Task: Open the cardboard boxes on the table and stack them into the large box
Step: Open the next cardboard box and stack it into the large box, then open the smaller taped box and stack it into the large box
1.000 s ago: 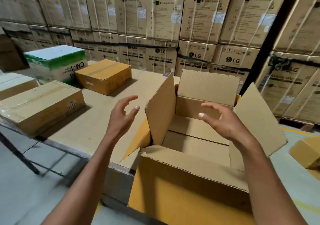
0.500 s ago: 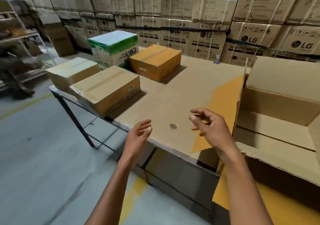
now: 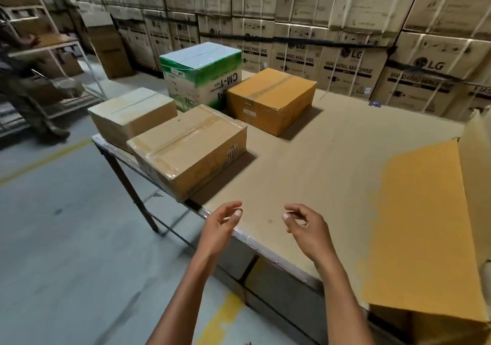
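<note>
Several closed boxes stand on the table (image 3: 332, 164). A taped tan box (image 3: 191, 148) is nearest, at the front left edge. A second tan box (image 3: 132, 113) sits behind it to the left, a green-and-white box (image 3: 202, 73) at the back, and an orange-brown box (image 3: 271, 100) to its right. Only the orange flap of the large box (image 3: 422, 233) shows at the right edge. My left hand (image 3: 220, 227) and right hand (image 3: 305, 225) hover over the table's front edge with loosely curled fingers, holding nothing, a little short of the taped box.
Stacked washing machine cartons (image 3: 345, 60) form a wall behind the table. A person (image 3: 24, 87) stands at metal shelving at the far left. Grey floor with a yellow line (image 3: 39, 161) lies left of the table.
The view has swung left from the open large box to the closed boxes. Both hands have left the large box and now hover over the table's front edge.
</note>
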### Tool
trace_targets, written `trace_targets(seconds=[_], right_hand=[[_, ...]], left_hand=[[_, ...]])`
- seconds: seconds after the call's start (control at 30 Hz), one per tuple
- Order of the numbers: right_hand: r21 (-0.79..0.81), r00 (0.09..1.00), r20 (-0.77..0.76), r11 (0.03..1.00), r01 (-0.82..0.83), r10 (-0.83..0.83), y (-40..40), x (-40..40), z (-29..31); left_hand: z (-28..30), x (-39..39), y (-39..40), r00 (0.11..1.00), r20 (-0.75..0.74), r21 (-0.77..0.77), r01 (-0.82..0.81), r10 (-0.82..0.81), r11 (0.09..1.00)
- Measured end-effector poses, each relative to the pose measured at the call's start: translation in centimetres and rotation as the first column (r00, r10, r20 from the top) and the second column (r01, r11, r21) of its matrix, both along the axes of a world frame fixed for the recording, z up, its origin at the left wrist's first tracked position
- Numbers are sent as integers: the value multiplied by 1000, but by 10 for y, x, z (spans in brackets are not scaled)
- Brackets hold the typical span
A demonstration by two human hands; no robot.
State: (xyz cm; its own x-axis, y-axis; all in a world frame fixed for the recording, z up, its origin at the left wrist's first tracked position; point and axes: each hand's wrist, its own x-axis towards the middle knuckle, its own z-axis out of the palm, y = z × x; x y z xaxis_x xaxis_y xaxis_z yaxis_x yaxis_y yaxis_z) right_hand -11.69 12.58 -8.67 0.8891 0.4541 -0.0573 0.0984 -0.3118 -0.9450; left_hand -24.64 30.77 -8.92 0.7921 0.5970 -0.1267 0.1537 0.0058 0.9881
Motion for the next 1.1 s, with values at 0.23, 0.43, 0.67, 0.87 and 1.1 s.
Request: trace_targets(seconds=[0.23, 0.43, 0.67, 0.87, 1.1], right_hand=[[-33, 998, -22, 997, 63, -64, 82, 63, -12], [-90, 989, -5, 985, 148, -149, 129, 119, -25], [-159, 960, -46, 951, 265, -275, 192, 209, -25], [-160, 932, -94, 930, 332, -349, 253, 300, -23], [-127, 900, -194, 920, 371, -390, 310, 399, -21]], left_hand=[[-2, 70, 72, 1000, -20, -40, 14, -15, 999], [-3, 139, 123, 997, -27, -100, 68, -71, 993], [1, 256, 219, 973, -4, -60, 231, -231, 971], [11, 366, 308, 951, -55, 16, 305, -304, 952], [16, 500, 391, 923, -151, 236, 382, -355, 893]])
